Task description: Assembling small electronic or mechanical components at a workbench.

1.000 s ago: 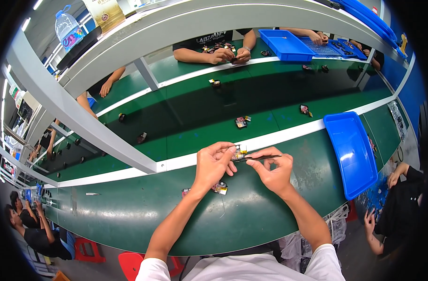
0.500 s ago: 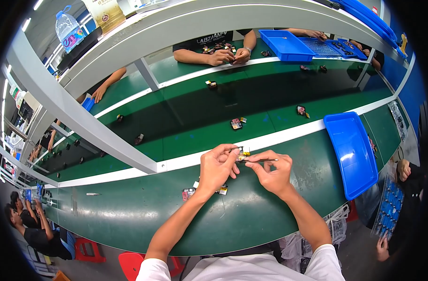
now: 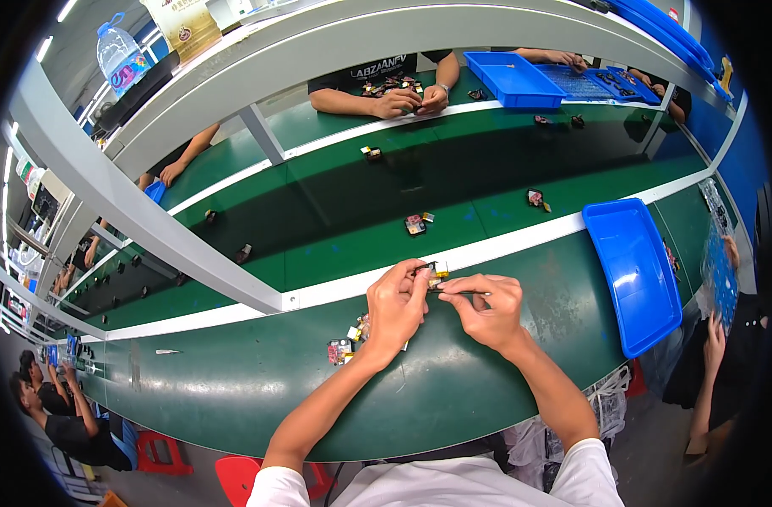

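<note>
My left hand [image 3: 394, 306] is closed on a small electronic module [image 3: 437, 275] with a black edge and a yellow tab, raised above the near bench. Pinched in my right hand [image 3: 490, 311] is a slim dark pointed tool [image 3: 459, 292], perhaps tweezers. Its tip is at the module's lower edge; whether they touch I cannot tell. Next to my left wrist lie several similar modules [image 3: 340, 351] with white and yellow tabs, partly hidden by that hand.
Beyond a white rail runs a dark green conveyor belt [image 3: 335, 203] with scattered modules [image 3: 415, 225]. A blue tray [image 3: 631, 279] sits at right. A grey post [image 3: 149, 194] slants across the left. Co-workers' hands [image 3: 415, 101] work across the belt; another person holds a blue sheet [image 3: 720, 275] at right.
Modules on the belt have shifted left. My left hand has moved slightly right and the tool has turned a little in my right fingers. The person at right has raised the blue sheet.
</note>
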Motion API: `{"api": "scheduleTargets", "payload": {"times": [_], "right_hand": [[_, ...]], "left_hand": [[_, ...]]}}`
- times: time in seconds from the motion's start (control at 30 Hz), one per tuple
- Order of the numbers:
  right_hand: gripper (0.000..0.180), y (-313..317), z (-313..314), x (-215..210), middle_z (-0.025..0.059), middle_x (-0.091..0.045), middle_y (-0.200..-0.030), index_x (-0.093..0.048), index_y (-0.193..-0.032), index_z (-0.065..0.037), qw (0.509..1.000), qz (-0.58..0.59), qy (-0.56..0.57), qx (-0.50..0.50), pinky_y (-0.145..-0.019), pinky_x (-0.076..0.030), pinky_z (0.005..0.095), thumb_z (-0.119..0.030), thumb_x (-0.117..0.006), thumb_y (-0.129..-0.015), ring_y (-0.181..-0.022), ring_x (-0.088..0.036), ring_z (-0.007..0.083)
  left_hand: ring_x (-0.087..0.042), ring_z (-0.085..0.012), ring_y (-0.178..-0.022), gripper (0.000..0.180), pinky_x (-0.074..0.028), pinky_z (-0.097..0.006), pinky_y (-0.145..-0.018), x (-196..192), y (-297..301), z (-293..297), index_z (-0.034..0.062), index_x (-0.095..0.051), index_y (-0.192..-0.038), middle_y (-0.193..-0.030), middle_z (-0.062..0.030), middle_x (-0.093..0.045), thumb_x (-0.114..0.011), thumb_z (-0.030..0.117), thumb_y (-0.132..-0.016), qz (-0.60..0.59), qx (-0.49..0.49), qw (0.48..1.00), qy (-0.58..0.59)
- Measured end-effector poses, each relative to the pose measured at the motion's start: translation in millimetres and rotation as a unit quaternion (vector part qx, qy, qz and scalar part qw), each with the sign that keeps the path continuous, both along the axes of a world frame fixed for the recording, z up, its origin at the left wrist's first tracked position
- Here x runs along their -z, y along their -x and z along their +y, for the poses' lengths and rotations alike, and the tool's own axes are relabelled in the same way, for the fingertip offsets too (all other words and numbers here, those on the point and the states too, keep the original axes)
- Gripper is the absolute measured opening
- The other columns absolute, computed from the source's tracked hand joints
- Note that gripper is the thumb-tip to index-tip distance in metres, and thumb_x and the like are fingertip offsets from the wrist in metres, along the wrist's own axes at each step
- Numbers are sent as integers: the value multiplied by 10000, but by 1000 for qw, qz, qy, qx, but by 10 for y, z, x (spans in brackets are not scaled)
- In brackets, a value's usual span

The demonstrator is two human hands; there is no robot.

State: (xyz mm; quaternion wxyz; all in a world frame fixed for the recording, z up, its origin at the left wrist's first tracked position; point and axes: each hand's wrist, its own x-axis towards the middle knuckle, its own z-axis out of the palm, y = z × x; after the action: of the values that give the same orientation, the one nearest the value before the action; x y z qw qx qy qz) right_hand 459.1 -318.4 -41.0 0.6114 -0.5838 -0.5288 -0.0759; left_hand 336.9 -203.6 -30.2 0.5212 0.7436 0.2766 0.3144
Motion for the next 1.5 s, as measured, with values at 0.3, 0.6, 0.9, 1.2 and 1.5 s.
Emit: {"api": "scheduleTargets", "payload": {"times": [0.3,0.6,0.9,1.2,1.5], "right_hand": [[159,-19,6,-17,26,-772,-799,-720,-767,-67,999,-47,0,0,-454,-364,238,53,-794,-693,-417,-493,82],[161,-55,21,-36,42,-777,-831,-736,-817,-56,998,-55,-26,-15,-462,-386,223,43,-805,-711,-465,-573,87],[201,-120,27,46,21,-587,-559,-753,-893,-80,997,34,-25,61,-421,-312,267,-3,-836,-727,-395,-390,111],[171,-123,-20,57,33,-586,-530,-747,-868,-100,997,0,6,71,-423,-364,275,-62,-842,-731,-380,-454,137],[141,-76,-10,11,31,-656,-607,-745,-845,-103,998,-3,15,60,-432,-405,282,-78,-834,-740,-400,-503,152]], "left_hand": [[-663,-110,-585,139,-507,-250,-528,99,-21,-16,-69,-666,-1033,-823,-118,-735,-661,29,-935,-8,-32,997,-70],[-644,-121,-547,126,-507,-277,-490,-30,-14,198,-43,-680,-1016,-801,-115,-722,-654,58,-946,29,-58,998,-4],[-706,-276,-583,217,-562,-381,-499,281,396,2041,-58,-696,-950,-842,-202,-708,-628,149,-956,163,-237,955,-71],[-711,-313,-848,139,-565,-420,-769,-37,-378,1789,100,-771,-852,-896,-89,-743,-744,225,-797,227,-115,921,-293],[-724,-253,-851,147,-560,-393,-772,226,-674,1846,135,-790,-850,-868,-65,-762,-807,250,-761,365,43,915,-167]]}}
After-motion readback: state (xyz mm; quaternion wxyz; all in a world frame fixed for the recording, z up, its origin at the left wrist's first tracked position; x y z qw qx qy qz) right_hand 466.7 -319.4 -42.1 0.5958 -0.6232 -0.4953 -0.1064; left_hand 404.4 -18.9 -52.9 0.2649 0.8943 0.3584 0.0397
